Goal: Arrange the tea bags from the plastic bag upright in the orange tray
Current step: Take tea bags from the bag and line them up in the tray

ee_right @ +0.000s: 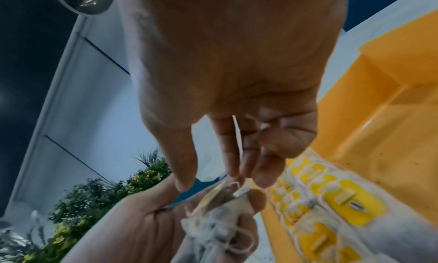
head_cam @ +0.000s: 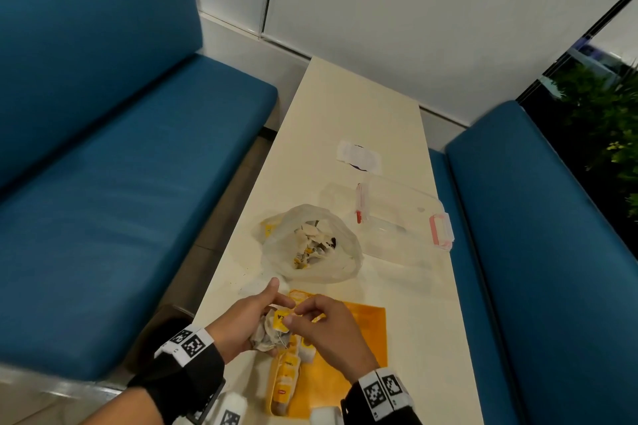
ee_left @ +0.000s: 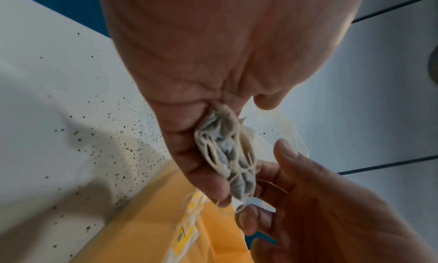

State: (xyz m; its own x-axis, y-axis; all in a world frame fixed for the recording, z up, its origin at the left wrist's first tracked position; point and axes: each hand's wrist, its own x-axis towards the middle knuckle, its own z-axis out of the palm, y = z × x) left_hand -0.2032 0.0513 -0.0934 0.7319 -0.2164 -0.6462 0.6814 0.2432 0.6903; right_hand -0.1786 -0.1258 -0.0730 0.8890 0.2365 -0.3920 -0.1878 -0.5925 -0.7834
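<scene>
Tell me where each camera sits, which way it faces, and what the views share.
Head: worn high, looking down the cream table at the translucent plastic bag; both hands and wristbands show.
Left wrist: looks along the left hand gripping a clump of paper tea bags.
Right wrist: looks along the right hand, fingers pinching at that clump.
All three share the clump and the orange plastic tray.
</scene>
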